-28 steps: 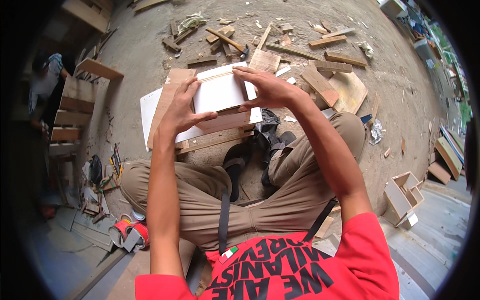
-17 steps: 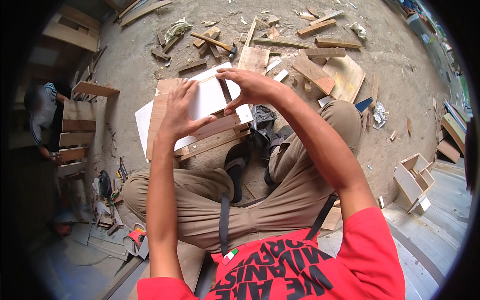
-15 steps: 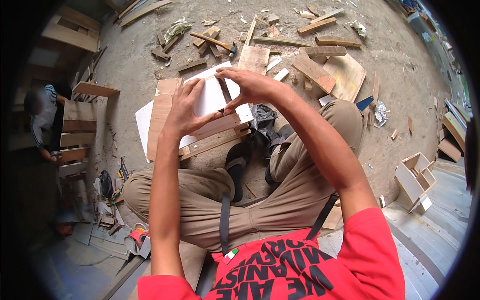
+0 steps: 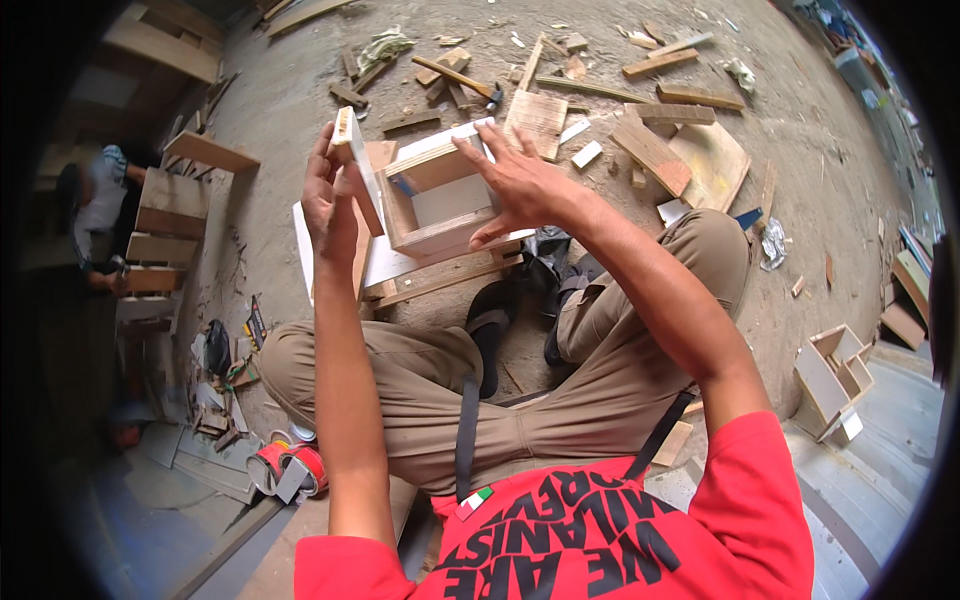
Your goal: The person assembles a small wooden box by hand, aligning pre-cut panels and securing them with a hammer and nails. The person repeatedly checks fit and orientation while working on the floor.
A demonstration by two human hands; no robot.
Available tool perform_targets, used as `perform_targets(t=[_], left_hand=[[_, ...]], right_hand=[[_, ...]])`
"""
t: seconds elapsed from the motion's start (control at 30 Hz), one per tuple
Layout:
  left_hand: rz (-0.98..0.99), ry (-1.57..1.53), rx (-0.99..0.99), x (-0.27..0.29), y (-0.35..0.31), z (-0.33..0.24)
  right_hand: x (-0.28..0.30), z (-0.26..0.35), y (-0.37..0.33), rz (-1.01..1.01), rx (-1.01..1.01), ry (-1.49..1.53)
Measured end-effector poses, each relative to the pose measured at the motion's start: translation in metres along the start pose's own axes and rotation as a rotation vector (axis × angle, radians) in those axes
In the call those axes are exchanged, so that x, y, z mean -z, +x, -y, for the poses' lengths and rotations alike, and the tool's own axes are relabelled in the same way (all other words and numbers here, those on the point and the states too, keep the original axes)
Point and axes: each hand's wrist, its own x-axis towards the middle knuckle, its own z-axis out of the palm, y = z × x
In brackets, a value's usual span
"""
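Note:
A small open-topped wooden box (image 4: 445,238) sits in front of me, its walls bare wood and its floor pale. My left hand (image 4: 332,205) grips a white-faced wooden panel (image 4: 362,175), which stands tilted up along the box's left side. Whether panel and box are joined there, I cannot tell. My right hand (image 4: 520,185) spans the box's right end, fingers at the far corner and thumb against the near wall. Beneath the box lies a white board (image 4: 395,265), with wooden strips under it.
Beyond the box lie a hammer (image 4: 455,76), a square wood piece (image 4: 538,120) and several offcuts. A small compartmented box (image 4: 830,375) stands at right. Red tape rolls (image 4: 268,465) rest near my left knee. Another person (image 4: 100,205) is at far left beside a slatted wooden piece (image 4: 165,245).
The white panel has come up off the box top and tilted left in my left hand, exposing the inside. My right hand has shifted onto the box's right end. The whole view has shifted slightly.

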Motion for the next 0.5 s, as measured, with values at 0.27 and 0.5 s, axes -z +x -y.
perform_targets(t=[0.27, 0.5], left_hand=[[-0.196, -0.661, 0.257, 0.029, -0.024, 0.012], [-0.303, -0.741, 0.245, 0.046, -0.041, 0.017]], right_hand=[[0.005, 0.028, 0.032, 0.014, 0.096, -0.112], [0.022, 0.026, 0.044, 0.112, -0.179, 0.208]])
